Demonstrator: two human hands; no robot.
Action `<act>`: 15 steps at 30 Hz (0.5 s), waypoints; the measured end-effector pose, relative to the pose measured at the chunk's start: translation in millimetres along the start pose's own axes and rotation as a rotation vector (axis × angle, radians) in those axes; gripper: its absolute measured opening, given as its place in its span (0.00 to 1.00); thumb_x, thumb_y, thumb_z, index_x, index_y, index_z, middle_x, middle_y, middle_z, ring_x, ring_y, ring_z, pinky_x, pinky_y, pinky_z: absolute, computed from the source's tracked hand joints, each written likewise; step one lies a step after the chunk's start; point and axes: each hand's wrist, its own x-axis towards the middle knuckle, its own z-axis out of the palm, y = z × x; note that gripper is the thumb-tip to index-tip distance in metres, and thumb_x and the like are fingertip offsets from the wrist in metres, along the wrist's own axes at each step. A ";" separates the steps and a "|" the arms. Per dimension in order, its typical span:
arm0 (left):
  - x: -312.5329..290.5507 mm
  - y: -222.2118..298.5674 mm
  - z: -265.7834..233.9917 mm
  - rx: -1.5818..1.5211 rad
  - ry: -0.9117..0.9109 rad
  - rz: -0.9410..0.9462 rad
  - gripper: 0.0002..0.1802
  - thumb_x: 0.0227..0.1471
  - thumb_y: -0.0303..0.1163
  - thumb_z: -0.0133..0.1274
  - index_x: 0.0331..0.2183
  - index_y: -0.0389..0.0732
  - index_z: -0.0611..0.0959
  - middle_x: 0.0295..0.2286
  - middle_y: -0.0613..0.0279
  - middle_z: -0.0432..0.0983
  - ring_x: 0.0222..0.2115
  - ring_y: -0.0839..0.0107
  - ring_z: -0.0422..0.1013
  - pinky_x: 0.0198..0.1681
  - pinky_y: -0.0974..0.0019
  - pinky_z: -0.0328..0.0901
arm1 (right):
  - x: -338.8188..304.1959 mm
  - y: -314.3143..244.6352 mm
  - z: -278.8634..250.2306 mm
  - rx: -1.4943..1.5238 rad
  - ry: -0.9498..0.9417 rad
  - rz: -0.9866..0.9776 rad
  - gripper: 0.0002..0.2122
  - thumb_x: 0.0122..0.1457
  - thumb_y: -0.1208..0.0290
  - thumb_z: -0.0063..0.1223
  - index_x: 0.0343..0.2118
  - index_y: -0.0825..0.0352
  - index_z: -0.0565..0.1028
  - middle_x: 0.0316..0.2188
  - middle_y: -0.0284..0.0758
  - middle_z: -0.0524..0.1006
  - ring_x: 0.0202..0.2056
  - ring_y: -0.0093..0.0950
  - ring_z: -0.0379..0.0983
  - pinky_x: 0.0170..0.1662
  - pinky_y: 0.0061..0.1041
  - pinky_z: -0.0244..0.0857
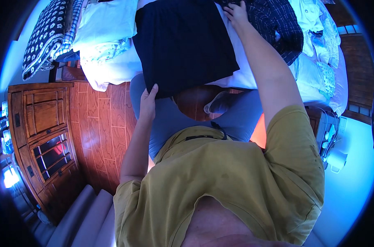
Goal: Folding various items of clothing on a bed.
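Observation:
A dark navy garment (pixel 183 49) lies spread over the edge of the bed, and its lower part hangs toward my lap. My left hand (pixel 149 101) pinches its near left corner, thumb on top and the other fingers hidden behind the cloth. Farther off, my right hand (pixel 237 17) reaches past the garment's right side. Its fingers are spread and rest by the edge of a dark checked cloth (pixel 273 29), which lies bunched to the right.
Folded pale clothes (pixel 106 24) are stacked at the left on the bed's white sheet (pixel 246 70). A patterned blanket (pixel 43 49) is beyond them. More white clothes (pixel 310 20) lie at the far right. A wooden cabinet (pixel 45 111) stands on the left.

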 end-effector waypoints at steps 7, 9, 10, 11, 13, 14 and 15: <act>-1.3 -2.1 -5.8 0.049 0.002 0.068 0.20 0.54 0.35 0.47 0.47 0.34 0.72 0.43 0.62 0.71 0.45 0.74 0.64 0.52 0.71 0.53 | -118.8 14.9 -94.3 -0.371 -0.246 -0.149 0.19 0.54 0.74 0.48 0.51 0.65 0.64 0.37 0.35 0.73 0.32 0.20 0.68 0.34 0.18 0.62; -2.4 -3.9 -4.9 0.070 0.025 0.065 0.20 0.54 0.35 0.47 0.47 0.35 0.72 0.43 0.62 0.71 0.45 0.74 0.64 0.52 0.71 0.54 | -151.4 25.2 -130.7 -0.324 -0.121 0.009 0.19 0.55 0.71 0.48 0.50 0.64 0.65 0.36 0.33 0.73 0.36 0.21 0.69 0.36 0.20 0.63; -0.8 -3.9 -3.7 0.092 0.040 0.062 0.20 0.54 0.35 0.47 0.47 0.36 0.72 0.43 0.63 0.71 0.45 0.74 0.64 0.51 0.71 0.54 | -161.4 33.1 -148.3 -0.255 -0.055 0.099 0.18 0.55 0.69 0.48 0.50 0.64 0.66 0.36 0.33 0.73 0.37 0.22 0.69 0.37 0.20 0.63; 0.4 -5.0 -3.1 0.102 0.037 0.065 0.20 0.54 0.35 0.47 0.47 0.36 0.72 0.43 0.63 0.71 0.45 0.74 0.64 0.51 0.71 0.54 | -172.8 36.4 -153.2 -0.245 -0.050 0.098 0.18 0.55 0.69 0.48 0.50 0.64 0.66 0.36 0.33 0.73 0.37 0.22 0.69 0.37 0.20 0.63; -1.0 -8.5 -1.0 0.048 0.041 0.105 0.19 0.55 0.34 0.46 0.47 0.35 0.71 0.43 0.62 0.71 0.45 0.72 0.65 0.52 0.67 0.54 | -193.8 42.3 -156.4 -0.298 -0.078 0.169 0.19 0.55 0.66 0.49 0.50 0.63 0.66 0.35 0.32 0.73 0.38 0.22 0.69 0.37 0.20 0.62; -0.8 -5.3 3.8 0.063 0.023 0.099 0.19 0.55 0.34 0.46 0.47 0.35 0.71 0.43 0.62 0.71 0.45 0.72 0.65 0.52 0.67 0.54 | -200.5 41.7 -155.7 -0.336 -0.134 0.144 0.21 0.53 0.65 0.52 0.50 0.64 0.66 0.35 0.32 0.73 0.37 0.21 0.69 0.35 0.19 0.62; -3.2 0.1 8.2 -0.024 0.048 0.008 0.19 0.55 0.33 0.46 0.47 0.36 0.71 0.44 0.61 0.70 0.45 0.71 0.65 0.52 0.64 0.55 | -203.2 43.5 -151.4 -0.326 -0.116 0.153 0.21 0.53 0.65 0.52 0.50 0.64 0.66 0.35 0.32 0.73 0.37 0.21 0.69 0.35 0.19 0.62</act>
